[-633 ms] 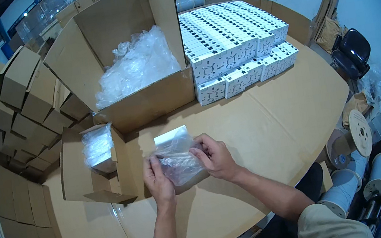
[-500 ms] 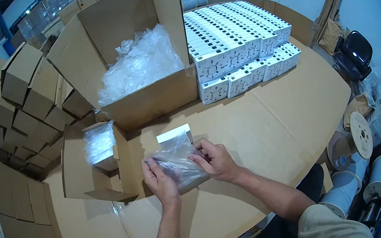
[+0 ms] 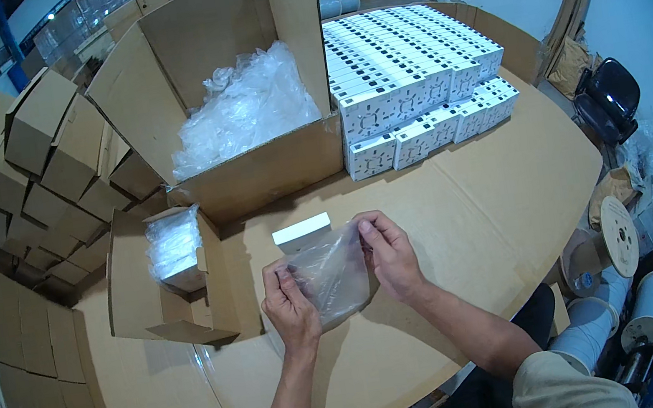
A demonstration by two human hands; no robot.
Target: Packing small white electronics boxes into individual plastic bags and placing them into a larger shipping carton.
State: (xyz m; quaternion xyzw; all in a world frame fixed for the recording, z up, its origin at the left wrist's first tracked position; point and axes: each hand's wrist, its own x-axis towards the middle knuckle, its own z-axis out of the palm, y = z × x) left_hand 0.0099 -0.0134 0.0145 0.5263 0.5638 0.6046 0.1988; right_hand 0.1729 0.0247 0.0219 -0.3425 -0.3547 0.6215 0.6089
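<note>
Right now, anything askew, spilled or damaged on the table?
Nothing looks spilled or damaged. Only the white stack looks uneven: its front is stepped, not flush. The held clear bag shows no obvious tear.

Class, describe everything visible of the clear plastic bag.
The clear plastic bag looks thin, wrinkled and see-through. Spread out, it is pinched at its left side by the left hand and at its upper right by the right hand. Its upper part overlaps the white block in view; contact is unclear.
</note>
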